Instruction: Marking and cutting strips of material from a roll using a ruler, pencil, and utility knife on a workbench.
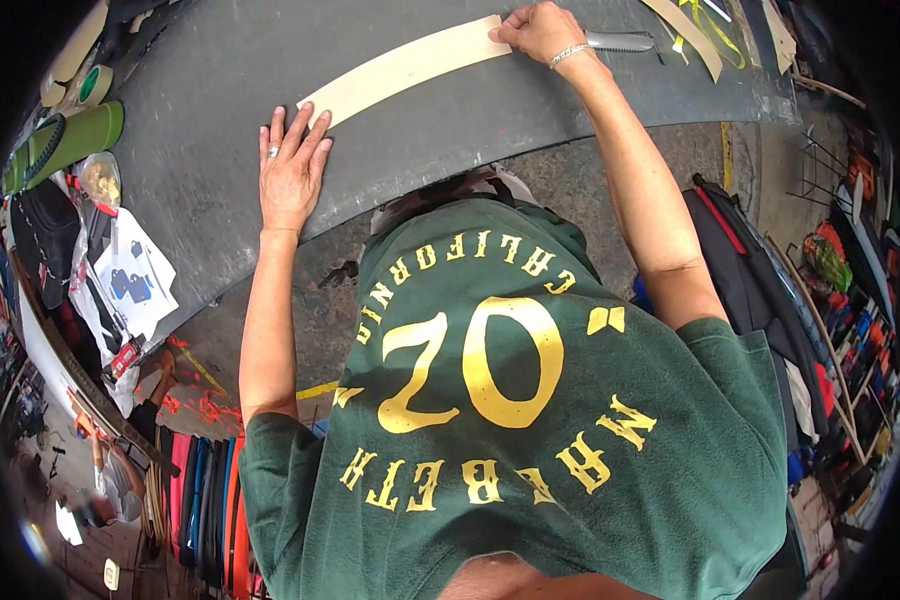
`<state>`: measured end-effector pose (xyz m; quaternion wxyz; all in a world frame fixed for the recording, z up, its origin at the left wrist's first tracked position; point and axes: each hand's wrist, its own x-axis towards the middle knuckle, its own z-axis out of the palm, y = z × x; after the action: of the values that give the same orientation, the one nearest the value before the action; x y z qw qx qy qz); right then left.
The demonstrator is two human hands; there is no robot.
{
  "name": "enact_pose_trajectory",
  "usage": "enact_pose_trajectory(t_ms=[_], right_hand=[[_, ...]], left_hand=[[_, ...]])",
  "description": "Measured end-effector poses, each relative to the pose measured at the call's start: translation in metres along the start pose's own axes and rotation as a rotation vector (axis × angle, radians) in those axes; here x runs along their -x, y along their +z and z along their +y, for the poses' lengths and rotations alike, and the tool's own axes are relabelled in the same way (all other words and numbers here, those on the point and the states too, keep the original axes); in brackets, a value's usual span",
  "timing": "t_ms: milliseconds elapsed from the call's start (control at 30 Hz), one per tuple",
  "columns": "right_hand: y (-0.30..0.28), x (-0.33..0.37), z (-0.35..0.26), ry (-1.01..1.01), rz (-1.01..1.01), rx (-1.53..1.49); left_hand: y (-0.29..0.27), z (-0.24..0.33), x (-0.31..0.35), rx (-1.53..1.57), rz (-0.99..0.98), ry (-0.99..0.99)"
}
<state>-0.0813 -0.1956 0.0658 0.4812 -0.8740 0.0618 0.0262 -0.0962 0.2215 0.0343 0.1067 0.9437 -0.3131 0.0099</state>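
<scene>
A long cream strip lies slanted across a dark grey sheet on the work surface. My left hand, a ring on one finger, lies flat with fingers apart and presses the strip's near left end. My right hand, with a bracelet at the wrist, has its fingers curled down on the strip's far right end. A grey metal tool sticks out beside that wrist; whether the hand holds it is unclear. My green shirt with gold lettering fills the lower middle of the view.
A green roll and tape rolls sit at the left edge, with a plastic bag of papers below. More cream strips lie top right. A black backpack and racks of tools stand to the right.
</scene>
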Motion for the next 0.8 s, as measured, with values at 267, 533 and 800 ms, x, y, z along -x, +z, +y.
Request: enact_pose_trajectory(t_ms=[267, 533, 800], right_hand=[[0.013, -0.009, 0.000, 0.319, 0.019, 0.429], [0.043, 0.027, -0.084, -0.481, 0.340, 0.788], [0.185, 0.005, -0.084, -0.658, -0.169, 0.246]], left_hand=[[-0.007, 0.003, 0.001, -0.011, -0.011, -0.019], [-0.003, 0.006, -0.001, 0.044, 0.065, 0.005], [-0.005, 0.011, -0.008, 0.035, 0.076, 0.011]])
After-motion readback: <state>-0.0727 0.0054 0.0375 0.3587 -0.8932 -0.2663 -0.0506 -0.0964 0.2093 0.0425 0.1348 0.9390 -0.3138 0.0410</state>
